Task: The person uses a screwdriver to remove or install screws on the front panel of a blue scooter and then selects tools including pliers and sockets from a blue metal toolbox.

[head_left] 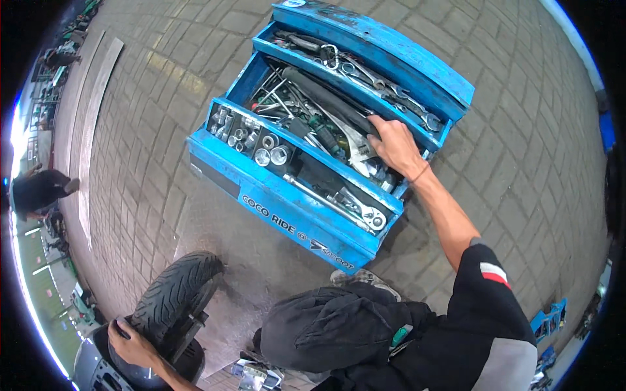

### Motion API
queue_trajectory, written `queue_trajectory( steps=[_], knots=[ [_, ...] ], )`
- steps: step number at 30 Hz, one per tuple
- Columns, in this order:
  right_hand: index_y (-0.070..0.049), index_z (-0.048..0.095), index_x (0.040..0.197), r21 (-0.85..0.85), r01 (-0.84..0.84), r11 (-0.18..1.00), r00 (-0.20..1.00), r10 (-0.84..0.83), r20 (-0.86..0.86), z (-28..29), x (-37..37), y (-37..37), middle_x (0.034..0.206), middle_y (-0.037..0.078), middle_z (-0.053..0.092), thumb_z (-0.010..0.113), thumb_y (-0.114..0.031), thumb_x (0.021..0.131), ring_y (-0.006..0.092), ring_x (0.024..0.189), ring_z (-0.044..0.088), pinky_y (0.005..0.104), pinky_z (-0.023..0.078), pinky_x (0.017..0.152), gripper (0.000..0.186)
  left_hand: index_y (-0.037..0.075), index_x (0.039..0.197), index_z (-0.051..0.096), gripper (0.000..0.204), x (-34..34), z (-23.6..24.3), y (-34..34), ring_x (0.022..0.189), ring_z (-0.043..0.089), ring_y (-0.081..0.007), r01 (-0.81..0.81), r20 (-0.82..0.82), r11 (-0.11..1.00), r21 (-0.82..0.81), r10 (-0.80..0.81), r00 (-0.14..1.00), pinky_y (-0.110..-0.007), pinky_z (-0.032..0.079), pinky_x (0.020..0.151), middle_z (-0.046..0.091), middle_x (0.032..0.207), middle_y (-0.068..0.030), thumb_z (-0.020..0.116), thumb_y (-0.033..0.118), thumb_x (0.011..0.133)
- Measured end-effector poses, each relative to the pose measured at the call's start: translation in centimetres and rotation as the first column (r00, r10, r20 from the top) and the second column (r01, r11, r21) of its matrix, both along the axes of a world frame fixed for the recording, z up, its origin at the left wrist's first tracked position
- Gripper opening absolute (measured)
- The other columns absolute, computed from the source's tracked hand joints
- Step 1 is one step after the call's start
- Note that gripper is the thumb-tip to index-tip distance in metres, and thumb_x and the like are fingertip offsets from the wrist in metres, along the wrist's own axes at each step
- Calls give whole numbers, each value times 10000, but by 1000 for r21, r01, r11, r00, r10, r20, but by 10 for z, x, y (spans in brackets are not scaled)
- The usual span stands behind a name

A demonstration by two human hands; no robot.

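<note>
Nearest, at the lower left, the left hand (132, 343) is laid on the dark mudguard (124, 371) of a scooter, its fingers (119, 328) curled over the edge just beside the black tyre (176, 290); whether anything is gripped cannot be told. A dark-trousered knee (326, 329) is seen beside it, above a grey shoe (362, 278). Farther out, an open blue cantilever toolbox (287, 208) is set on the brick-paved floor (515, 150). Its near tray is filled with shiny sockets (261, 146) and a ratchet (358, 208). The right hand (394, 144) is reached into the middle compartment, fingers (378, 127) loosely bent and pressed on a long black tool (326, 98) among spanners (385, 88); nothing is clearly grasped.
</note>
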State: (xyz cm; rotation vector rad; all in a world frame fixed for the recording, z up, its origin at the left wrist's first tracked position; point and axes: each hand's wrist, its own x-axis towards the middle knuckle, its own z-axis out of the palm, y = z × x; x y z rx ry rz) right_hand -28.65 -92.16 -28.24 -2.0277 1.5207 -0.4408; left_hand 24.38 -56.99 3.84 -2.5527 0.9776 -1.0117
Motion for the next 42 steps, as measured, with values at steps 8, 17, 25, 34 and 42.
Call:
queue_trajectory(
  steps=[8, 17, 25, 34, 42],
  knots=[
    [20, 654, 1257, -58, 134, 989, 938, -108, 329, 56, -12, 8, 965, 295, 698, 721, -82, 861, 456, 880, 695, 457, 529, 752, 415, 16, 1154, 697, 348, 1, 3, -4, 1036, 652, -403, 11, 38, 1000, 27, -12, 999, -474, 496, 873, 711, 1120, -203, 580, 314, 1016],
    [24, 718, 1135, -222, -32, 974, 960, 91, 263, 93, 14, 13, 994, 245, 716, 762, -137, 860, 393, 929, 694, 461, 533, 849, 322, -11, 1134, 687, 323, -12, 4, -5, 1037, 655, -413, 33, 14, 999, 4, -33, 999, -479, 499, 872, 698, 1125, -223, 586, 263, 995],
    [-64, 698, 1090, -331, -475, 815, 791, 560, 245, 86, 129, 118, 1397, 189, 588, 691, -5, 763, 381, 1309, 552, 529, 448, 1100, 333, -28, 1057, 667, 164, -49, -8, 10, 1160, 608, -385, 419, -268, 892, -173, -452, 851, -453, 453, 1029, 685, 1079, -187, 640, 45, 913],
    [-87, 794, 1000, -340, -808, 481, 586, 713, -385, 29, 255, 120, 1451, 99, 577, 657, -152, 796, 343, 1519, 334, 670, 148, 1243, 254, -19, 925, 652, 100, -163, -72, 98, 978, 642, -375, 396, -607, 836, -380, -548, 576, -459, 507, 874, 664, 956, -169, 684, -6, 831],
    [-123, 786, 937, -344, -762, 549, 643, 707, -296, 83, 236, 83, 1396, 85, 617, 722, -33, 651, 356, 1507, 341, 674, 181, 1233, 306, -10, 994, 679, 158, -173, -54, 225, 951, 634, -399, 54, -786, 974, -221, -211, 581, -468, 500, 835, 671, 984, -185, 704, 72, 861]
  ],
)
